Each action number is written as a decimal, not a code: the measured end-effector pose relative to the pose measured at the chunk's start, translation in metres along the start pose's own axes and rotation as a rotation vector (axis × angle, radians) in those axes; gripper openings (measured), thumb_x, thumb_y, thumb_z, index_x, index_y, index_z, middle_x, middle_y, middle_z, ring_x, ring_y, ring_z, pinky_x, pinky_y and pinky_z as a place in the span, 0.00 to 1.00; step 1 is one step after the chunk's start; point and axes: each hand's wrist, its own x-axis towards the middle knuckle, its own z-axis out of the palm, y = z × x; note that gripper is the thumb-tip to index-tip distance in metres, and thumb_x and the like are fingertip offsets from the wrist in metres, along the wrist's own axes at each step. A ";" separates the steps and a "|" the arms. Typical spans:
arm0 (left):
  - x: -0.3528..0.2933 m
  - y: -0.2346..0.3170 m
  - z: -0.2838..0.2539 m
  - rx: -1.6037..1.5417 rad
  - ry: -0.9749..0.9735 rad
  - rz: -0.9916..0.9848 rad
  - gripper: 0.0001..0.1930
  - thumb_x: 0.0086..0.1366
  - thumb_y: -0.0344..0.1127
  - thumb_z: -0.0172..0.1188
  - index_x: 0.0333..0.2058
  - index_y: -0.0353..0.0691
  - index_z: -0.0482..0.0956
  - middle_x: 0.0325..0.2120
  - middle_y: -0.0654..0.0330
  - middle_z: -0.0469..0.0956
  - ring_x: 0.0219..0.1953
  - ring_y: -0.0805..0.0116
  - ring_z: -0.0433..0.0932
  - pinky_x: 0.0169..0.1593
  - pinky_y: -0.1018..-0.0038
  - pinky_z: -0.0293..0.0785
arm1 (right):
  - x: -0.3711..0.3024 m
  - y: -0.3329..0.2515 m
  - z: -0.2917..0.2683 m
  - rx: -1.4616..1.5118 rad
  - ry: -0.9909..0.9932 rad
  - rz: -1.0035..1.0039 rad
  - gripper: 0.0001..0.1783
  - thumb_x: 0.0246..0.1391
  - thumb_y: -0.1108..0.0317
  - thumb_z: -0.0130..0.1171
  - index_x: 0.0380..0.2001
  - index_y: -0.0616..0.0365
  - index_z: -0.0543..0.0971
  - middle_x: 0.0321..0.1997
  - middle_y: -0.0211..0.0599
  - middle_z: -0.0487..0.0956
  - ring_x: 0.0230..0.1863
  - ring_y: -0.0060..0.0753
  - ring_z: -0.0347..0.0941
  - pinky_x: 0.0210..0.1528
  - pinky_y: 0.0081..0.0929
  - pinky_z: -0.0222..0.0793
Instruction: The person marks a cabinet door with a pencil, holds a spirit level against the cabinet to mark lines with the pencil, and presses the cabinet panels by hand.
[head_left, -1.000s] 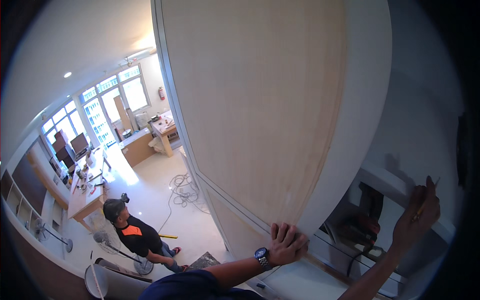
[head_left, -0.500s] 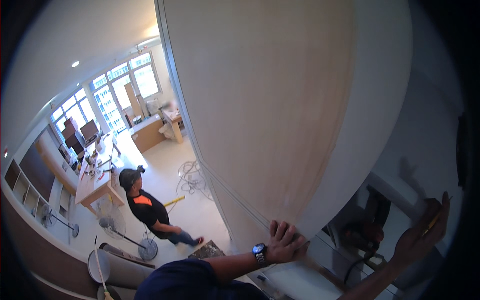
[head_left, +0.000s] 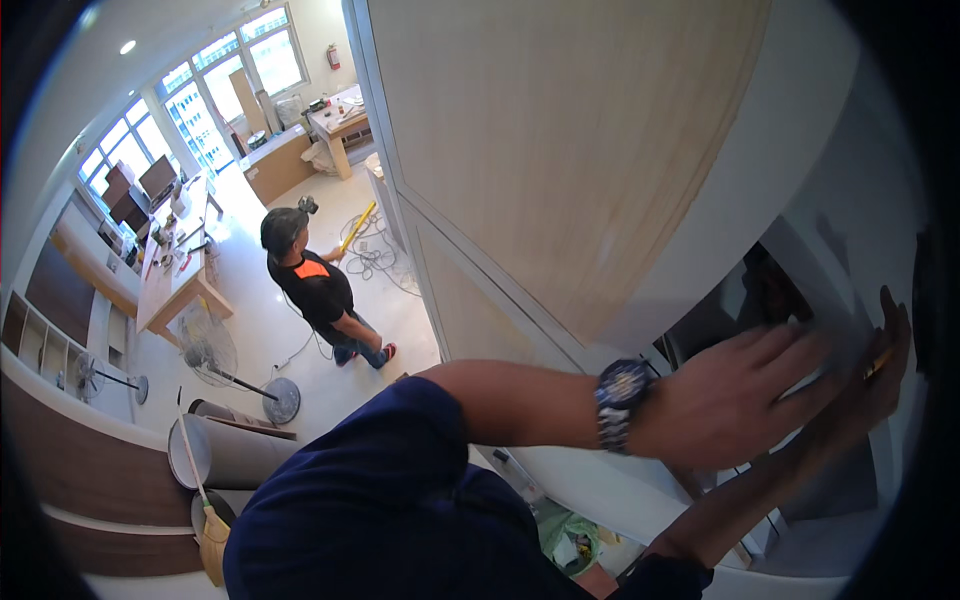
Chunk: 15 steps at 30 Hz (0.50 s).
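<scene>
My left hand (head_left: 735, 400), with a metal watch on its wrist, reaches across in front of the pale wood panel (head_left: 550, 150). Its blurred fingers are stretched out, apart from the panel, with nothing seen in them. At the far right, my right hand (head_left: 885, 360) is raised against the shaded white wall (head_left: 850, 240), fingers pointing up. A thin yellow-orange stick (head_left: 878, 363), perhaps a pencil, is held in that hand. My left forearm partly overlaps the lower edge of the panel.
A co-worker (head_left: 312, 285) in a black and orange shirt stands below on the left, holding a yellow bar (head_left: 358, 226). Around are a standing fan (head_left: 282, 400), a large grey roll (head_left: 240, 450), a broom (head_left: 214, 540), a workbench (head_left: 180, 285) and a green-bagged bin (head_left: 567, 535).
My left hand has left the panel's lower edge and moved right, toward my right hand. My view has shifted. The co-worker now has the yellow bar in hand.
</scene>
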 end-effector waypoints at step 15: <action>0.038 0.008 0.043 -0.296 -0.105 -0.222 0.22 0.51 0.24 0.55 0.47 0.26 0.68 0.30 0.50 0.72 0.34 0.53 0.73 0.36 0.66 0.73 | -0.009 0.012 -0.020 -0.098 0.017 -0.167 0.22 0.57 0.73 0.48 0.56 0.53 0.71 0.49 0.33 0.80 0.42 0.21 0.77 0.37 0.19 0.69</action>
